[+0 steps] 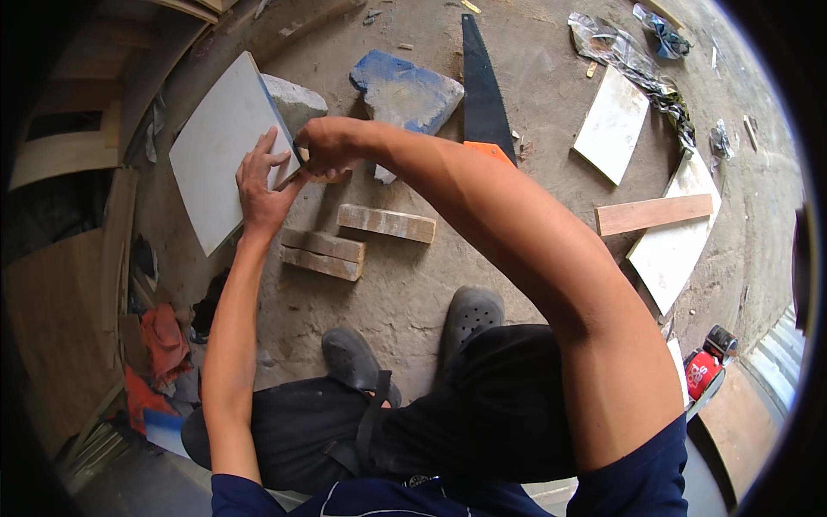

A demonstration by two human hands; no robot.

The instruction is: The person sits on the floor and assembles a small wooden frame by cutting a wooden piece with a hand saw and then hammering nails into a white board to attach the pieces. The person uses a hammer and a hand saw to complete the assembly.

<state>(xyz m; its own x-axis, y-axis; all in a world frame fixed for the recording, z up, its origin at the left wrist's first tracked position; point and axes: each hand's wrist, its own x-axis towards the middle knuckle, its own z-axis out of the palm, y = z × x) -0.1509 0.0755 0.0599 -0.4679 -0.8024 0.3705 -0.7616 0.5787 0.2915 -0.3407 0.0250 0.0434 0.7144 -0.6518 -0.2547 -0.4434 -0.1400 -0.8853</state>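
Observation:
A white board [211, 151] is tilted up at the left, with one long edge facing right. My left hand [263, 183] holds it, its fingers across the white face and its thumb at the right edge. Right beside that thumb, my right hand [329, 145] is closed at the board's edge. What sits in its fingers is hidden. Below the hands lie short wooden blocks: one block [388, 222] alone and two side by side [323, 252]. A grey stone block [293, 102] stands behind the board.
A handsaw [485, 86] with an orange handle lies beyond my right forearm, beside a blue-stained concrete chunk [405, 86]. To the right are white panels [612, 125], a wooden strip [655, 214] and a red tape measure [702, 375]. Wooden shelving [77, 146] and orange cloth [164, 340] border the left.

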